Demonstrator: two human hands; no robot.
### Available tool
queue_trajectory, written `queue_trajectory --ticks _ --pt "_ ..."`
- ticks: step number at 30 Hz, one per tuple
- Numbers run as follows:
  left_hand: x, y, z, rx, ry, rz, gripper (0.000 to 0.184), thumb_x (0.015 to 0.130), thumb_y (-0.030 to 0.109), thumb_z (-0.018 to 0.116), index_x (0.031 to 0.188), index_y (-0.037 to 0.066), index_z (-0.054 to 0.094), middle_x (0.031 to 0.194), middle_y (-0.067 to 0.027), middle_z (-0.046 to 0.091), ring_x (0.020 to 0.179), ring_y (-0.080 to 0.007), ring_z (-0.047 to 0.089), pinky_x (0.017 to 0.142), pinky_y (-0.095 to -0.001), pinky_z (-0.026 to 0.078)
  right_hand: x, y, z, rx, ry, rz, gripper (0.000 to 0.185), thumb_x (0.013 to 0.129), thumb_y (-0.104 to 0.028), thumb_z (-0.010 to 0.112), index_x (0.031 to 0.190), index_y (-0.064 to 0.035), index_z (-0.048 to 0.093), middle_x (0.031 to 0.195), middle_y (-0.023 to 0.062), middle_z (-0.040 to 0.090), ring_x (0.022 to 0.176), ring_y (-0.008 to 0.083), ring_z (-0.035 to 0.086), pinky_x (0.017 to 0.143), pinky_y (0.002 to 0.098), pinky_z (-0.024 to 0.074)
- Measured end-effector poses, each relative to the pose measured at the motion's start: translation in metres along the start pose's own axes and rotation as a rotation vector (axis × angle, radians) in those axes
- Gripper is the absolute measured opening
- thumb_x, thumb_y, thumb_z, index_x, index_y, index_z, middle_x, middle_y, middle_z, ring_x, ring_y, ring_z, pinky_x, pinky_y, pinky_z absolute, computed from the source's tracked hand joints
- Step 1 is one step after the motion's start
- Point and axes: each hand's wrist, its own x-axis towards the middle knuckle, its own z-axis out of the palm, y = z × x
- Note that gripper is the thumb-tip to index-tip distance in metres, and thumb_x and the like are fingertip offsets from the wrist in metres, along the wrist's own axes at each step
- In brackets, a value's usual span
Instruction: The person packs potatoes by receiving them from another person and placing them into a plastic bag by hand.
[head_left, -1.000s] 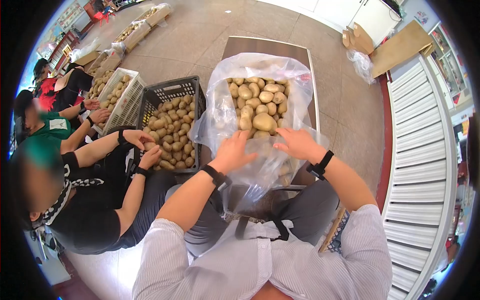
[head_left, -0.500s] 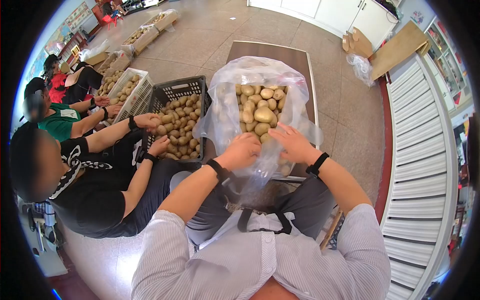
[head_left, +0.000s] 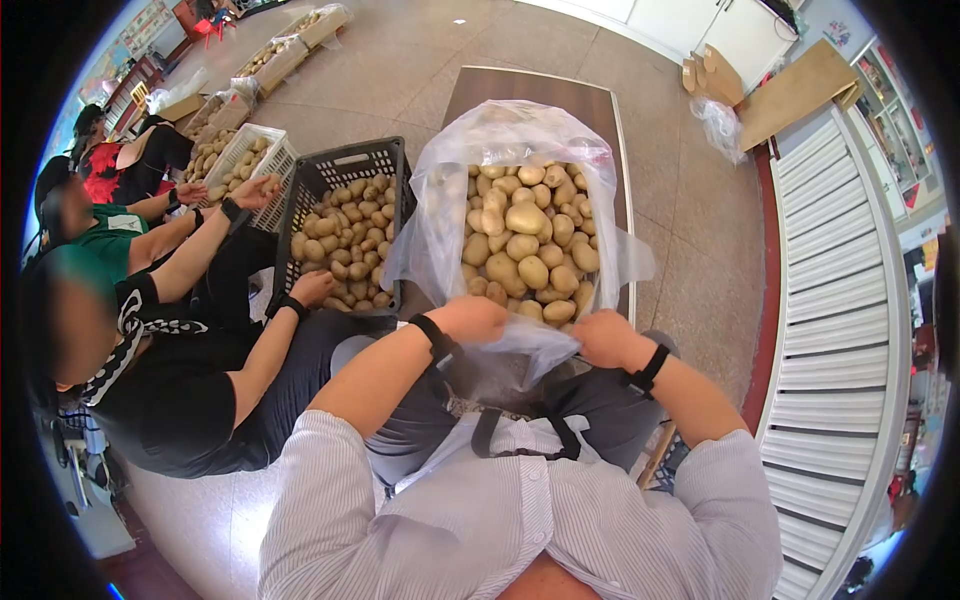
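Observation:
A clear plastic bag (head_left: 440, 215) lines an open container in front of me, its sides folded outward. Inside it lies a heap of potatoes (head_left: 530, 235), fully exposed through the wide mouth. My left hand (head_left: 472, 318) is closed on the bag's near edge at the left. At the right of that same edge, my right hand (head_left: 606, 338) is closed on the plastic too. The near flap of the bag hangs between both hands, over my lap.
A black crate (head_left: 345, 152) of potatoes stands at left, with a co-worker's hand (head_left: 315, 288) at it. Beyond are a white crate (head_left: 262, 140) and more potato boxes. A brown board (head_left: 540, 88) lies under the bag; a white radiator (head_left: 835, 330) runs along the right.
Both hands have drawn the near edge of the bag toward me and apart, uncovering more potatoes. The co-worker's one hand has lifted away from the black crate.

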Motion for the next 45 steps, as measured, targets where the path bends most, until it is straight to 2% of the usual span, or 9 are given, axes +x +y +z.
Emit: queue_trajectory --ticks 4,9,11,18,20,24,30,38,45 --pt "0.003 0.003 0.012 0.026 -0.170 0.035 0.025 0.083 0.028 0.058 0.096 0.009 0.067 0.088 -0.0153 0.068 0.085 -0.0360 0.064 0.074 -0.0452 0.050 0.010 -0.023 0.028 -0.025 -0.069 -0.024 0.014 0.073 -0.016 0.060 0.081 -0.0079 0.068 0.083 0.0134 0.065 0.077 0.0332 0.065 0.072 0.0439 0.0501" --pt "-0.004 0.009 0.010 0.064 -0.126 0.033 0.028 0.083 0.029 0.061 0.100 0.008 0.067 0.092 -0.0156 0.068 0.089 -0.0347 0.065 0.077 -0.0442 0.051 0.009 -0.031 0.046 0.096 0.006 0.110 0.018 0.070 -0.019 0.065 0.082 -0.0054 0.063 0.084 0.0135 0.062 0.078 0.0348 0.064 0.068 0.0456 0.0502" --pt "-0.004 0.007 0.008 0.038 -0.090 0.019 0.028 0.083 0.028 0.061 0.100 0.007 0.067 0.093 -0.0153 0.068 0.089 -0.0343 0.065 0.077 -0.0438 0.051 0.007 -0.034 0.039 0.113 -0.007 0.142 0.024 0.075 -0.023 0.065 0.090 -0.0055 0.067 0.093 0.0138 0.064 0.087 0.0337 0.064 0.078 0.0445 0.0503" --pt "0.000 -0.004 0.000 -0.075 0.100 0.008 0.025 0.081 0.026 0.062 0.095 0.006 0.066 0.091 -0.0143 0.068 0.088 -0.0335 0.065 0.076 -0.0424 0.051 0.003 -0.049 0.006 0.127 -0.032 0.185 0.041 0.074 -0.039 0.071 0.098 -0.0057 0.064 0.100 0.0154 0.063 0.091 0.0341 0.062 0.081 0.0455 0.0481" --pt "-0.004 -0.004 -0.006 -0.059 0.107 -0.016 0.025 0.080 0.026 0.062 0.094 0.005 0.064 0.089 -0.0141 0.067 0.088 -0.0343 0.064 0.075 -0.0428 0.051 0.009 -0.056 -0.002 0.197 0.242 0.176 0.042 0.079 -0.037 0.068 0.106 -0.0060 0.061 0.104 0.0157 0.061 0.092 0.0355 0.061 0.082 0.0449 0.0476" --pt "-0.010 -0.013 -0.011 -0.050 0.232 -0.050 0.026 0.081 0.026 0.062 0.098 0.007 0.064 0.088 -0.0151 0.066 0.087 -0.0355 0.063 0.075 -0.0432 0.050 0.042 -0.060 0.010 0.366 0.372 0.249 0.040 0.085 -0.031 0.064 0.116 -0.0065 0.056 0.107 0.0161 0.060 0.092 0.0379 0.061 0.081 0.0461 0.0490" --pt "-0.030 -0.016 -0.048 -0.284 0.319 -0.059 0.026 0.085 0.026 0.062 0.098 0.003 0.065 0.093 -0.0156 0.068 0.089 -0.0313 0.065 0.079 -0.0395 0.050 0.084 -0.068 0.025 0.276 0.224 0.412 0.043 0.086 -0.028 0.063 0.120 -0.0041 0.051 0.108 0.0180 0.060 0.092 0.0377 0.063 0.074 0.0466 0.0530" --pt "-0.047 -0.034 -0.080 -0.856 0.436 -0.221 0.026 0.091 0.024 0.061 0.101 0.001 0.064 0.092 -0.0057 0.068 0.082 -0.0136 0.065 0.075 -0.0287 0.051 0.099 -0.057 0.045 0.260 0.084 0.438 0.060 0.074 -0.036 0.077 0.118 -0.0031 0.051 0.110 0.0210 0.058 0.095 0.0403 0.061 0.077 0.0461 0.0519" --pt "-0.058 -0.060 -0.066 -1.375 0.684 -0.433 0.022 0.090 0.023 0.061 0.100 0.003 0.063 0.090 -0.0071 0.067 0.073 -0.0175 0.065 0.067 -0.0302 0.054 0.095 -0.045 0.046 0.521 0.156 0.420 0.052 0.072 -0.030 0.077 0.112 -0.0085 0.053 0.110 0.0205 0.054 0.098 0.0408 0.058 0.084 0.0453 0.0484"
